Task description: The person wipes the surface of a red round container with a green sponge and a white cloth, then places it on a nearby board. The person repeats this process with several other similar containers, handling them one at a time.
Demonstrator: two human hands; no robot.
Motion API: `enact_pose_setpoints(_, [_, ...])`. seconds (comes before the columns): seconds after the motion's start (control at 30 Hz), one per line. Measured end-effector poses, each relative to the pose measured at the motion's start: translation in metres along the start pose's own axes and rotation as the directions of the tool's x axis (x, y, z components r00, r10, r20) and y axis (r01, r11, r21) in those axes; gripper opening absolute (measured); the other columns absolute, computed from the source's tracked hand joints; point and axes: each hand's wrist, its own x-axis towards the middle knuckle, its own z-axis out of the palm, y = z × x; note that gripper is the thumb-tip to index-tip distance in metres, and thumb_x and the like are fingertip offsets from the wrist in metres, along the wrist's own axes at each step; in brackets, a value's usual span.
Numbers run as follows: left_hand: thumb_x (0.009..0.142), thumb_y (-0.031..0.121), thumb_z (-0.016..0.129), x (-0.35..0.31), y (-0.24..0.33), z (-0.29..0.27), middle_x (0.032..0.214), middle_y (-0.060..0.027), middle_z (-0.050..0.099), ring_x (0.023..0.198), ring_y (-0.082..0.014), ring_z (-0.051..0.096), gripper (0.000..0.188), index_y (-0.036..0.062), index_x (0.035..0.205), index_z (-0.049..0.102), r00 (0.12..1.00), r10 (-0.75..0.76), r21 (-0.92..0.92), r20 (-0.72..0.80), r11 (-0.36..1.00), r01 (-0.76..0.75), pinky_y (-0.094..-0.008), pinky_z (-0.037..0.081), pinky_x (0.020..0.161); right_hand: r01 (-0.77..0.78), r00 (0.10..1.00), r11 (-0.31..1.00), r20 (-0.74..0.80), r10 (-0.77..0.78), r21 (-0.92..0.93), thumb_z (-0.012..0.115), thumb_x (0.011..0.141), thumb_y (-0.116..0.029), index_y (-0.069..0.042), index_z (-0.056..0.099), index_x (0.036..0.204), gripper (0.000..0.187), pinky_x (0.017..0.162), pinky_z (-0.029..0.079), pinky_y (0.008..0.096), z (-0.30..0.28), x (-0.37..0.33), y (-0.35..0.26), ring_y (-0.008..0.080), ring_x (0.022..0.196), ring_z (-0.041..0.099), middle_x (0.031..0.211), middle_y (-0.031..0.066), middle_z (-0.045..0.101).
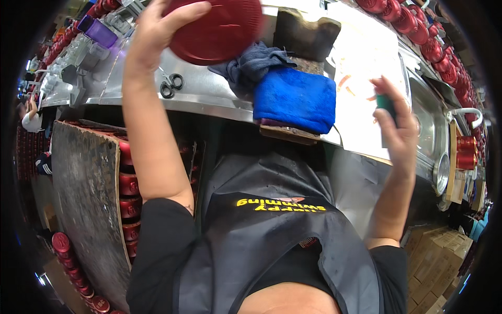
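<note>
My left hand (157,31) is raised over the steel counter and grips a large dark-red round piece (217,31) by its left edge, thumb lying across its face. It could be a lid or a pot's bottom; I cannot tell which. On the right, my right hand (400,123) closes round a small dark-green piece (386,104), slightly blurred and too covered to name. Between the hands a folded blue cloth (295,99) lies over a wooden block, beside a crumpled grey-blue cloth (256,65). White sheeting (361,68) with reddish smears spreads beneath my right hand.
Black-handled scissors (171,85) lie on the counter (209,99) near my left forearm. A dark notched block (306,34) stands behind the blue cloth. A steel sink (430,115) is at the right. Red pots fill a wooden rack (86,193) at left; cartons (436,259) stand lower right.
</note>
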Motion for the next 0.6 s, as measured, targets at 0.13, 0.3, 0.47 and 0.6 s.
enact_pose_setpoints(0.13, [0.081,0.041,0.08,0.025,-0.015,0.102,0.104,-0.0149,0.073,0.091,-0.0202,0.073,0.06,0.0005,0.122,0.066,0.945,-0.178,-0.184,0.274,0.955,0.233,-0.0271,0.058,0.084,0.004,0.997,0.997,0.078,0.002,-0.075,0.08,0.08,-0.007,-0.005,0.038,0.154,0.085,0.092,0.049,0.0348,0.057,-0.022,0.011,0.0253,0.118,0.057,0.145,0.0167,0.052])
enact_pose_setpoints(0.3, [0.083,0.037,0.08,0.039,-0.04,0.139,0.107,-0.014,0.073,0.094,-0.0181,0.072,0.056,-0.0039,0.119,0.066,0.846,-0.433,-0.215,0.313,0.835,0.507,-0.0292,0.058,0.088,0.055,0.998,0.964,0.05,-0.043,-0.258,0.08,0.082,-0.015,-0.004,0.037,0.154,0.084,0.113,0.037,0.0458,0.082,-0.021,0.026,0.0408,0.135,0.046,0.145,0.0246,0.048])
enact_pose_setpoints(0.47, [0.085,0.044,0.077,0.059,-0.045,0.145,0.1,-0.0153,0.074,0.088,-0.0178,0.073,0.056,-0.004,0.113,0.069,0.885,-0.375,-0.029,0.275,0.917,0.397,-0.0285,0.059,0.081,0.057,0.998,0.982,0.041,-0.051,-0.182,0.076,0.086,-0.015,-0.002,0.039,0.152,0.076,0.109,0.041,0.0446,0.077,-0.026,0.026,0.0416,0.13,0.05,0.141,0.0257,0.051])
enact_pose_setpoints(0.6, [0.091,0.044,0.072,0.06,-0.042,0.156,0.097,-0.0132,0.074,0.088,-0.0161,0.071,0.05,-0.0026,0.11,0.07,0.92,-0.391,0.214,0.02,0.901,0.378,-0.0268,0.055,0.079,-0.119,0.992,0.986,0.015,0.122,-0.113,0.075,0.087,-0.011,0.004,0.051,0.14,0.06,0.107,0.042,0.0452,0.047,-0.081,0.032,0.0422,0.124,0.054,0.132,0.0274,0.058])
